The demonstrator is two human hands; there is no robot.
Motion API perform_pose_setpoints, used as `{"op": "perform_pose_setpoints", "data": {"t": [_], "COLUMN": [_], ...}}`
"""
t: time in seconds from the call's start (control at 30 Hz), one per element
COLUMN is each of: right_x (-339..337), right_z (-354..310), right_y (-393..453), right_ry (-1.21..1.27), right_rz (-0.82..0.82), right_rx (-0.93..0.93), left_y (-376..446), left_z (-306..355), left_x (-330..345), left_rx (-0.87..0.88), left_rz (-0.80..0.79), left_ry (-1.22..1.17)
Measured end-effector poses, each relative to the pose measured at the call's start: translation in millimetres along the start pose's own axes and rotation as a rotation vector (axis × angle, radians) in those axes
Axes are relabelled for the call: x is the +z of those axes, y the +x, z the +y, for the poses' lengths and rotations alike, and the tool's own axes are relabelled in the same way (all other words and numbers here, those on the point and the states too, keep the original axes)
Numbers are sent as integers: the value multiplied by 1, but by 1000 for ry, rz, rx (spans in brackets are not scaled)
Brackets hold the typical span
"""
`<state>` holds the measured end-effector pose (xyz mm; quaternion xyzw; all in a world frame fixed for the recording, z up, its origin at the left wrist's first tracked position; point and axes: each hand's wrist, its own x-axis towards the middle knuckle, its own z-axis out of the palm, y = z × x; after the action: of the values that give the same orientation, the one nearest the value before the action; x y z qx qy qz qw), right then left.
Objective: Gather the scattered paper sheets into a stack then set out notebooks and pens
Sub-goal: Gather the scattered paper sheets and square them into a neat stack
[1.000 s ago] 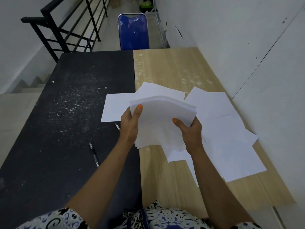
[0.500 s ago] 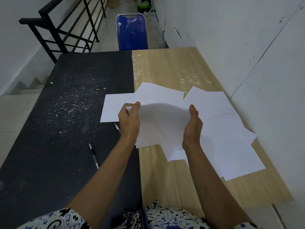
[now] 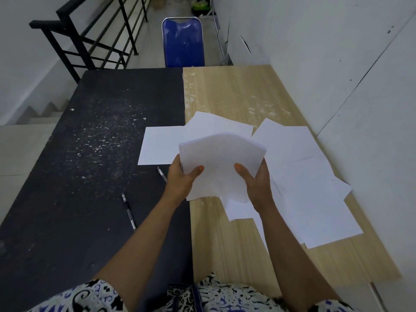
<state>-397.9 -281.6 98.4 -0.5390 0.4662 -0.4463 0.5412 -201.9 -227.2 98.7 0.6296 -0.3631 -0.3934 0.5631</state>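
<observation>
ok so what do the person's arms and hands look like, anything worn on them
Both forearms are bare. The thumbnails of the left hand and right hand are painted orange. Near the bottom edge, short sleeves of a white fabric with a black and blue pattern show. No rings, watch or bracelets are visible.

A sheaf of white sheets is held above the tabletop, its far edge bowed upward. More loose sheets lie overlapped underneath. A black pen lies apart; a second pen, apparently, is partly hidden.
</observation>
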Motion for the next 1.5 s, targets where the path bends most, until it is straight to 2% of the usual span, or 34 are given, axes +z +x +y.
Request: {"op": "perform_pose_setpoints", "data": {"t": [0.1,0.2,0.27,0.37,0.5,0.67,0.87,0.93,1.07,1.17,1.3,1.5], "right_x": [-3,-5,-6,-6,-4,-1,-4,-6,-10,-11,-10,-17], "right_z": [21,36,41,49,60,75,92,100,109,115,121,116], "right_y": [1,-2,-2,-4,2,21,46,57,74,84,95,106], "right_ry": [-75,-86,-107,-132,-181,-192,-86,-44,-15,-36,-47,-22], "right_rz": [63,53,50,-3,-57,-77,32,93,181,201,202,247], "right_rx": [127,171,174,193,237,336,476,520,579,589,604,592], "left_y": [1,2,7,14,29,55,99,118,151,175,195,228], "left_z": [-10,-16,-18,-20,-33,-50,-69,-81,-101,-110,-125,-121], "left_x": [0,0,2,5,8,9,12,13,7,-4,-5,35], "left_rx": [-46,-79,-99,-155,-283,-387,-494,-465,-405,-427,-356,48], "left_rz": [-37,-67,-29,48,-2,-37,-52,-67,33,62,-66,-327], "left_ry": [-8,-19,-38,-53,-78,32,235,352,863,1013,1165,1314]}}
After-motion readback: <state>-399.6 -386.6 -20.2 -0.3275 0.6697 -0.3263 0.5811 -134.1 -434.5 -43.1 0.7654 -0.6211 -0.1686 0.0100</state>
